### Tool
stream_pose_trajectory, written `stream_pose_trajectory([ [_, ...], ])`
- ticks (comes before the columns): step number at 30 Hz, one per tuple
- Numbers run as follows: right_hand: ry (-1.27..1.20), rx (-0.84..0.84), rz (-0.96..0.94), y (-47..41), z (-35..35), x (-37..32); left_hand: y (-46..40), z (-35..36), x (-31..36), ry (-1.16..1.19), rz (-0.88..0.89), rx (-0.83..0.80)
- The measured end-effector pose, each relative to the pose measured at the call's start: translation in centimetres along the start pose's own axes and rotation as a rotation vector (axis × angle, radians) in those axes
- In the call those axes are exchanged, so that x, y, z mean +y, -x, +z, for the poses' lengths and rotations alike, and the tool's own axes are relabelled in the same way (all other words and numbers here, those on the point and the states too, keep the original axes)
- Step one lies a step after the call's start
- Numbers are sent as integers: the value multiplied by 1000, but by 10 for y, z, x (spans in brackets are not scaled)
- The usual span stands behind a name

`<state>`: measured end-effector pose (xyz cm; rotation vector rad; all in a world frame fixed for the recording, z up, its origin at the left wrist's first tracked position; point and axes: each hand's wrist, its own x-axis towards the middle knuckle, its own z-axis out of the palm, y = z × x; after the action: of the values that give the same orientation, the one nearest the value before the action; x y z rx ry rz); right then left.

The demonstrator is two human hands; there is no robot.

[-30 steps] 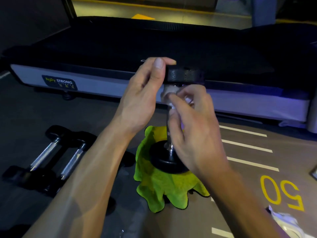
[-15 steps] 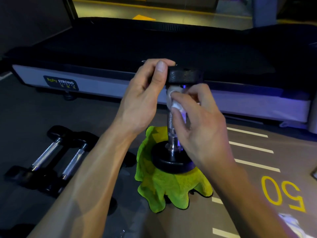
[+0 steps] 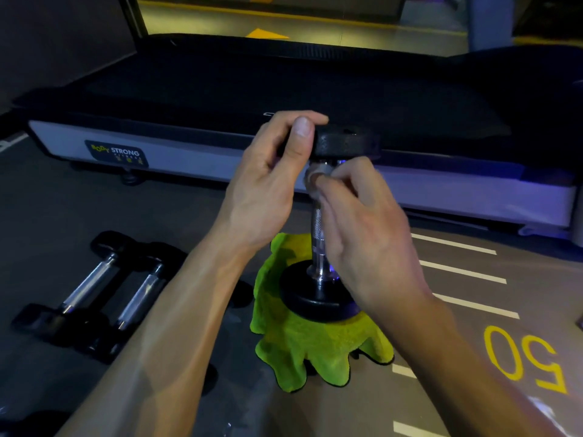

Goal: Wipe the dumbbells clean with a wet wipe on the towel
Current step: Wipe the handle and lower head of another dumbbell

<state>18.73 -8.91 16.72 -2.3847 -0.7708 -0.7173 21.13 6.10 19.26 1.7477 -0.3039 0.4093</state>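
Note:
A black dumbbell [image 3: 317, 225] with a chrome knurled handle stands upright on its lower head on a crumpled green towel [image 3: 312, 345] on the floor. My left hand [image 3: 268, 184] grips the upper black head from the left, thumb on its edge. My right hand [image 3: 362, 228] pinches a small white wet wipe [image 3: 312, 176] against the top of the handle, just under the upper head. Most of the wipe is hidden by my fingers.
Two more black dumbbells [image 3: 104, 288] lie side by side on the floor at left. A treadmill [image 3: 284, 89] with a grey side rail runs across behind. White floor lines and a yellow "50" [image 3: 523, 357] are at right. Something white [image 3: 545, 411] lies at the lower right.
My right hand slid the wipe down the handle a little and back up to just below the upper head. My left hand kept its grip on the top head.

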Motion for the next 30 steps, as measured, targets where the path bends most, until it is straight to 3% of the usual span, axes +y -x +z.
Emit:
stream_pose_trajectory([
  [5,-37,11,-90,14,-1,5,3,-2,-1,0,6,0],
  [10,-105,-191,-166,45,5,12,0,1,-2,11,22,11],
  [16,-101,-178,-121,19,-16,5,2,0,-1,0,24,10],
  [20,-91,-264,-75,28,-12,-10,0,0,-2,11,34,17],
  [25,99,-468,157,27,-1,-26,3,2,3,-1,61,-2],
  [27,142,-464,225,26,4,-35,4,3,3,0,69,-2],
  [30,45,-418,146,25,-4,-31,2,0,2,1,71,-11],
])
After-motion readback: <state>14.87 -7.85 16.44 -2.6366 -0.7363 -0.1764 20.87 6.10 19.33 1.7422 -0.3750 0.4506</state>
